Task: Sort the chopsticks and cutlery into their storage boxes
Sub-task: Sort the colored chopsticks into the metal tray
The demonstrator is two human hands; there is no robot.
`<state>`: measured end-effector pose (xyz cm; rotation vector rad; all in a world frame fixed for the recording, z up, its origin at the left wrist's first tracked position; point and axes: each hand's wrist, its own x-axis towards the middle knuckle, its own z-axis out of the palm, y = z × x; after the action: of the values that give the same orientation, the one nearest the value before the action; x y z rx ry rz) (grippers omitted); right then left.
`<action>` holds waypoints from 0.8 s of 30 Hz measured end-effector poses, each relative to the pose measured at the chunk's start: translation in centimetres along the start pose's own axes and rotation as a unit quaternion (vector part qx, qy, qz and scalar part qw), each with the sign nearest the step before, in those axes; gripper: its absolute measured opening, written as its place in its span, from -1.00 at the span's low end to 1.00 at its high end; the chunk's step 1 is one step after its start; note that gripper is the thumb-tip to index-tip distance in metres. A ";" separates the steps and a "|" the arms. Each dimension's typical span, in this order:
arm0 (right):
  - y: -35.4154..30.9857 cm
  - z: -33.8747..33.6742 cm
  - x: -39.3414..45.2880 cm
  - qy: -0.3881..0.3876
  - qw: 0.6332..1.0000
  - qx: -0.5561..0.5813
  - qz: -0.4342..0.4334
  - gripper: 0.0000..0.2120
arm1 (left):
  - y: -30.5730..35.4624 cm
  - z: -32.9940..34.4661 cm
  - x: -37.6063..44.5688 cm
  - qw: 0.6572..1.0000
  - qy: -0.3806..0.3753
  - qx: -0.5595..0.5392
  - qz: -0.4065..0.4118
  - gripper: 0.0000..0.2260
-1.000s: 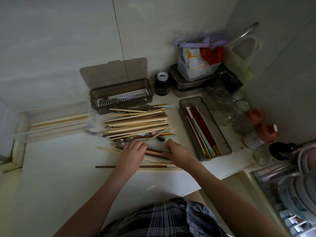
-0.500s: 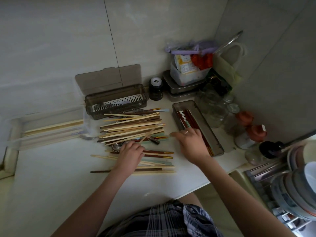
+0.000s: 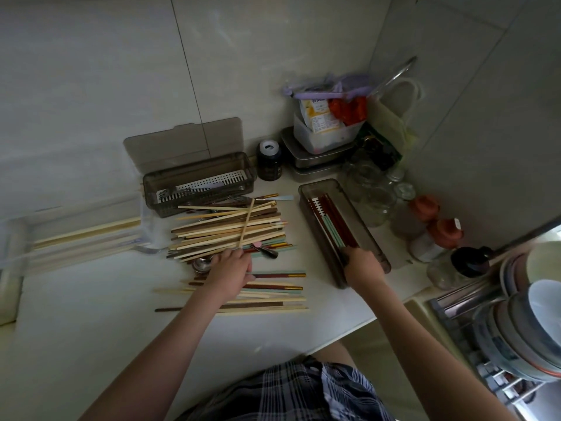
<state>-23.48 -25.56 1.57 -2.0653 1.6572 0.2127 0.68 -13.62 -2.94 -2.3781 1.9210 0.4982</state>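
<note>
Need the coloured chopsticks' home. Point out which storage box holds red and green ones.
The narrow box on the right, under the right hand; the others hold pale wooden chopsticks or cutlery.

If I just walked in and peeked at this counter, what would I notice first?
Probably the big messy pile of chopsticks in the middle of the white counter, with the left hand lifting one pale chopstick out of it. Next, the long grey box to its right, where the right hand sits at the near end over red and green chopsticks. Stacked bowls fill the rack at far right.
</note>
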 end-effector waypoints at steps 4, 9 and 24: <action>-1.5 1.1 -0.6 0.161 0.984 0.025 -0.075 -0.53 | 0.2 -0.1 -0.1 0.999 -0.028 0.037 0.019 -0.77; -5.0 3.5 -2.2 0.152 0.949 0.023 -0.276 -0.61 | 0.8 0.6 -1.6 0.996 0.073 0.006 0.060 -0.81; -4.8 3.3 -0.8 0.217 0.914 -0.116 -0.323 -0.63 | -0.3 0.4 -2.8 0.982 0.160 -0.082 0.051 -0.50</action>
<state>-18.58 -22.61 0.29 -2.8754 1.0901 -0.3082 0.38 -10.78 -2.55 -2.6087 2.2206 0.3035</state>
